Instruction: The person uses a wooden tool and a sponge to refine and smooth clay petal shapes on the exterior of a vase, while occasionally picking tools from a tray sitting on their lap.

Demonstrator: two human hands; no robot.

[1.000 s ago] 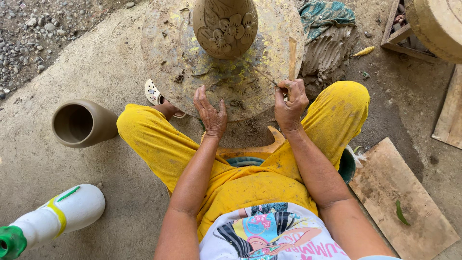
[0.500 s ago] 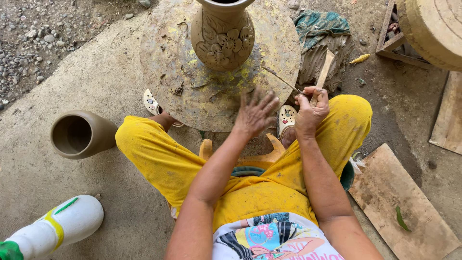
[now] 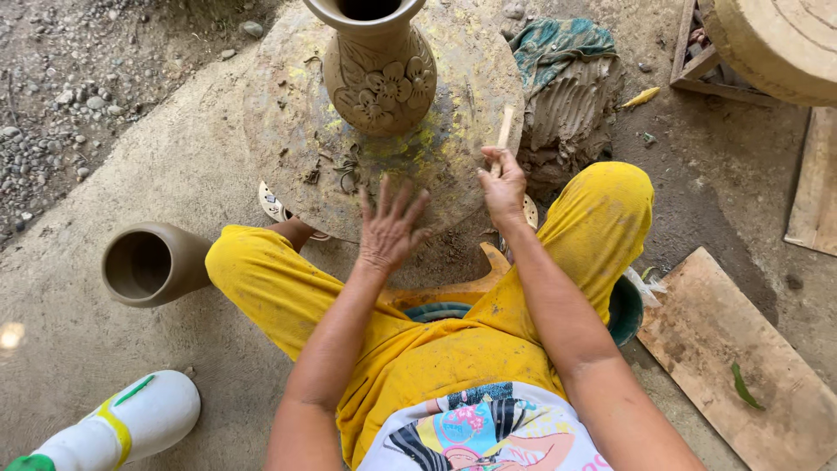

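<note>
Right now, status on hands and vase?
Left hand open, fingers spread on round turntable. Right hand shut on wooden stick. Carved clay vase upright, untouched.

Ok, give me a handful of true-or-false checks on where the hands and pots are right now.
1. The right hand grips a thin wooden stick. True.
2. The left hand holds a sponge. False: it is open with fingers spread, resting on the edge of the round turntable, and holds nothing.
3. The carved vase stands upright on the turntable. True.
4. The plain brown pot stands upright on the turntable too. False: it lies on its side on the ground, by the person's left knee.
5. The vase is smooth all over. False: flowers are carved into its belly.
</note>
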